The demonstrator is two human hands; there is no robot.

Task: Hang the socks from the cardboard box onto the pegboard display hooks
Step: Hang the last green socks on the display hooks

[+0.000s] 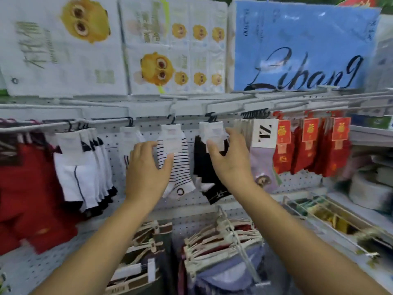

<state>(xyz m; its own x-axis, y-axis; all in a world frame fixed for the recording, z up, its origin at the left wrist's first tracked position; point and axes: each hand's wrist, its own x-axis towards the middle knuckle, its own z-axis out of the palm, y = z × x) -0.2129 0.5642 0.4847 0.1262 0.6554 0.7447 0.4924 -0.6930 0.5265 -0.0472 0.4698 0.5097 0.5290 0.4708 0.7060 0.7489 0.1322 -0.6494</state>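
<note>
Several sock pairs hang on hooks across the white pegboard. A black-and-white striped sock pair hangs at centre, a black sock pair just to its right. My left hand is raised in front of a white sock pair, fingers spread, thumb touching the striped pair's edge. My right hand pinches the white paper label of the black pair between thumb and fingers. The cardboard box is out of view.
White socks with dark toes and red garments hang at left. A lilac sock pair and red socks hang at right. Clip hangers with clothes jut out below. Tissue packs stand on the shelf above.
</note>
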